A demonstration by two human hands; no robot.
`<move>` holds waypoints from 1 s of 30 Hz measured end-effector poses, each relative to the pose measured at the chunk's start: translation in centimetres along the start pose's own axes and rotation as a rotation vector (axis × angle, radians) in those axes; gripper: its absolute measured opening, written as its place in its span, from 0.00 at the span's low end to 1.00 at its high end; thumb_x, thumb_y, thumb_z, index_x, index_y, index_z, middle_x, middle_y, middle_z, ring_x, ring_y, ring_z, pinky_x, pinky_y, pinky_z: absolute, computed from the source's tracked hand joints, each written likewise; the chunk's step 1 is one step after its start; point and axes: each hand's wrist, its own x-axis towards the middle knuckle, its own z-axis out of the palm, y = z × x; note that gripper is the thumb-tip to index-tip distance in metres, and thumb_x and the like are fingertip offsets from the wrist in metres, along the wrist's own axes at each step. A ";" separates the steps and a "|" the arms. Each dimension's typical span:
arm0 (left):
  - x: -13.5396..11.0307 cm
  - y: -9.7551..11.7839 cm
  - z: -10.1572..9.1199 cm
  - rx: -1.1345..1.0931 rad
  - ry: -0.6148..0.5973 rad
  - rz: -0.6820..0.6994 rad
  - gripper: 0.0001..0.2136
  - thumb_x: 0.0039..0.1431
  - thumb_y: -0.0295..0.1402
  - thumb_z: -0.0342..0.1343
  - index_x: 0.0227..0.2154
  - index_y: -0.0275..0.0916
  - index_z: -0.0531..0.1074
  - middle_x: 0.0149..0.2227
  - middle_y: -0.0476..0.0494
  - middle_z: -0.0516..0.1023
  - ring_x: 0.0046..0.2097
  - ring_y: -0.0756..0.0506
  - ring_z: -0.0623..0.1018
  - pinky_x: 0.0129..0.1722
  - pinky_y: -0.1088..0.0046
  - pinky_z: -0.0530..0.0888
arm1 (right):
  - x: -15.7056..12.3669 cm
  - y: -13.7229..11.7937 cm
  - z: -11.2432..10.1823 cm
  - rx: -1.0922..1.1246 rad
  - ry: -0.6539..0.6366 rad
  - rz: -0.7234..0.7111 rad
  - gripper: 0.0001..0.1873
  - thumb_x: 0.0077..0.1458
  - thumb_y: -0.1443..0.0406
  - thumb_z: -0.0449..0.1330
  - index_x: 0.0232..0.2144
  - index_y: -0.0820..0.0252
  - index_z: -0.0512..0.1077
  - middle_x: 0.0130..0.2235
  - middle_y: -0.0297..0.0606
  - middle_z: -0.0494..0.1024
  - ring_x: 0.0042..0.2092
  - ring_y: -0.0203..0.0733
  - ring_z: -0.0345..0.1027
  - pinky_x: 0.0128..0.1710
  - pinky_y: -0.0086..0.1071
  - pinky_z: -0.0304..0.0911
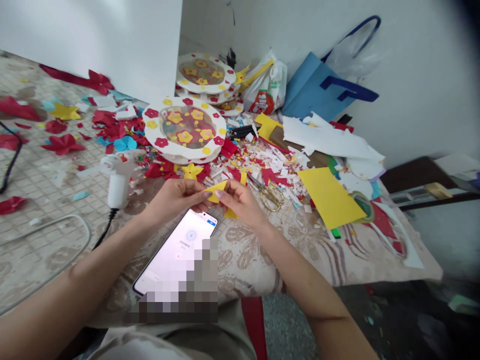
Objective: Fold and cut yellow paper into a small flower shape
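- Two hands are meeting at the middle of the head view: the left hand (176, 197) and right hand (240, 200) are both pinching a small yellow paper piece (217, 192) between fingertips, holding it raised above the counter (247, 260), probably to work a fold.
- Just beneath them a phone (176, 250) is lying face up with its screen lit, within easy glance.
- Scissors (268, 192) are resting just beside the right hand, and a yellow sheet (330, 197) is lying further right.
- Decorated paper plates (185, 130) are sitting behind, amid red and white scraps.
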 end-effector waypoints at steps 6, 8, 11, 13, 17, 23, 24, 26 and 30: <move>0.0 -0.1 0.0 0.000 -0.010 0.039 0.14 0.50 0.44 0.61 0.30 0.37 0.74 0.28 0.44 0.80 0.29 0.47 0.79 0.30 0.74 0.77 | 0.1 0.7 -0.3 -0.054 0.007 -0.033 0.11 0.52 0.57 0.61 0.29 0.57 0.66 0.26 0.29 0.68 0.26 0.32 0.64 0.24 0.27 0.61; 0.0 -0.3 0.0 0.026 0.004 0.083 0.14 0.50 0.44 0.61 0.32 0.38 0.75 0.30 0.44 0.80 0.31 0.47 0.79 0.32 0.73 0.77 | 0.1 0.8 -0.4 -0.081 -0.014 -0.025 0.11 0.53 0.57 0.60 0.28 0.57 0.65 0.25 0.29 0.68 0.26 0.33 0.64 0.24 0.27 0.61; 0.1 -0.6 -0.1 0.085 0.037 0.149 0.13 0.51 0.43 0.60 0.32 0.37 0.74 0.31 0.45 0.79 0.31 0.48 0.77 0.32 0.74 0.75 | 0.1 0.7 -0.3 -0.093 -0.037 -0.022 0.12 0.53 0.56 0.60 0.28 0.57 0.64 0.25 0.29 0.67 0.26 0.33 0.65 0.24 0.27 0.61; 0.1 -0.7 -0.2 0.122 0.052 0.169 0.12 0.52 0.42 0.59 0.31 0.37 0.74 0.30 0.45 0.78 0.30 0.50 0.75 0.30 0.76 0.73 | 0.1 0.6 -0.2 -0.081 -0.024 -0.025 0.12 0.53 0.56 0.60 0.27 0.57 0.64 0.25 0.28 0.67 0.26 0.32 0.65 0.24 0.27 0.61; 0.1 -0.7 -0.3 0.155 0.016 0.170 0.12 0.53 0.42 0.58 0.30 0.36 0.73 0.27 0.47 0.75 0.28 0.51 0.73 0.28 0.78 0.70 | 0.1 0.5 -0.1 -0.069 0.019 -0.036 0.12 0.53 0.58 0.59 0.27 0.57 0.63 0.25 0.28 0.67 0.25 0.32 0.64 0.24 0.27 0.61; 0.1 -0.5 -0.1 0.149 0.054 0.203 0.12 0.52 0.41 0.59 0.30 0.36 0.73 0.26 0.48 0.72 0.27 0.52 0.69 0.24 0.80 0.64 | 0.0 0.2 0.0 -0.094 0.007 -0.062 0.12 0.54 0.57 0.59 0.27 0.57 0.64 0.24 0.28 0.66 0.24 0.32 0.63 0.24 0.27 0.60; 0.1 -0.5 -0.1 0.132 0.070 0.206 0.12 0.52 0.41 0.59 0.29 0.36 0.72 0.26 0.49 0.72 0.27 0.52 0.68 0.24 0.79 0.64 | 0.0 0.2 0.1 -0.094 0.012 -0.055 0.12 0.53 0.56 0.59 0.27 0.57 0.64 0.24 0.28 0.67 0.25 0.32 0.63 0.24 0.27 0.60; 0.1 -0.5 -0.2 0.100 0.103 0.208 0.11 0.52 0.41 0.60 0.29 0.36 0.72 0.27 0.48 0.73 0.27 0.52 0.69 0.25 0.79 0.64 | 0.0 0.1 0.1 -0.093 0.013 -0.044 0.12 0.53 0.56 0.59 0.28 0.57 0.65 0.25 0.29 0.68 0.25 0.32 0.63 0.25 0.27 0.60; 0.2 -0.4 -0.1 0.086 0.101 0.192 0.11 0.51 0.41 0.60 0.28 0.37 0.72 0.25 0.50 0.72 0.26 0.53 0.69 0.24 0.79 0.64 | 0.0 0.3 0.1 -0.093 -0.006 -0.034 0.12 0.53 0.56 0.59 0.27 0.58 0.65 0.25 0.30 0.69 0.26 0.33 0.64 0.26 0.28 0.61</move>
